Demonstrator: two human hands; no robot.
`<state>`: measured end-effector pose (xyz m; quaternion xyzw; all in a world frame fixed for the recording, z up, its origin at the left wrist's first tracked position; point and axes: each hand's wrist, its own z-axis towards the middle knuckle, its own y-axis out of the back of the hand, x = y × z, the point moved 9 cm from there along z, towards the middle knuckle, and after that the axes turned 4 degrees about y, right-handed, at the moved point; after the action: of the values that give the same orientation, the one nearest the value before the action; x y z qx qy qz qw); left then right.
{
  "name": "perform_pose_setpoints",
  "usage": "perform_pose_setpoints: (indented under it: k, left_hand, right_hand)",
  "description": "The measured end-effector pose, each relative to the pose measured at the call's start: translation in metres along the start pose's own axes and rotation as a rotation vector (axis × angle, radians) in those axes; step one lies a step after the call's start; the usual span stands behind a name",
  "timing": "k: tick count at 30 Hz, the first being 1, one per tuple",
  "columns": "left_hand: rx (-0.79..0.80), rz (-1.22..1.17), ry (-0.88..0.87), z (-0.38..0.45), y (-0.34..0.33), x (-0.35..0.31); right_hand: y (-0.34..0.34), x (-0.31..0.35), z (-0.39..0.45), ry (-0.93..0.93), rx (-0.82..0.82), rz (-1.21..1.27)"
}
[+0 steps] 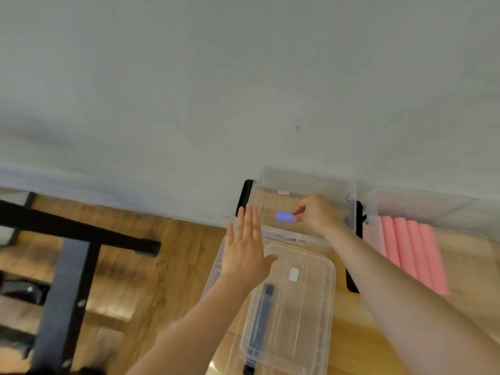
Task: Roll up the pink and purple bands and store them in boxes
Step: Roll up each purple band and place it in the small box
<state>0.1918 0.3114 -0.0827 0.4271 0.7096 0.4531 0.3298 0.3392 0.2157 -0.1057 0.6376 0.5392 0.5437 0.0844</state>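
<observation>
Nearest the camera, a clear plastic lid (289,307) lies flat on the wooden bench (349,345), a dark latch at its near edge. Above its far left corner the left hand (244,249) hovers with fingers straight and held together, thumb spread out, holding nothing. Beyond the lid stands an open clear box (303,209) against the grey wall (216,90). The right hand (315,212) reaches into that box, and its grip is a pinch: thumb and fingertips hold one end of a small rolled purple band (284,216), which sits level inside the box; whether it touches the floor of the box cannot be told. To the right, a second clear box (422,209) holds several rolled pink bands (414,253) lying side by side. Off to the left, a black metal frame (67,255) stands on the wooden floor.
</observation>
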Motion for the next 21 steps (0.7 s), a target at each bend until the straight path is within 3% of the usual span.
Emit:
perform_pose_setpoints:
  k: [11,21]
  left_hand:
    - [-0.004,0.042,0.007,0.005,0.000,-0.002]
    - [-0.013,0.017,0.008,0.009,-0.002,-0.001]
  right_hand:
    - [-0.053,0.000,0.050,-0.057,0.146,-0.029]
    - [-0.072,0.005,0.062,0.031,0.295,-0.139]
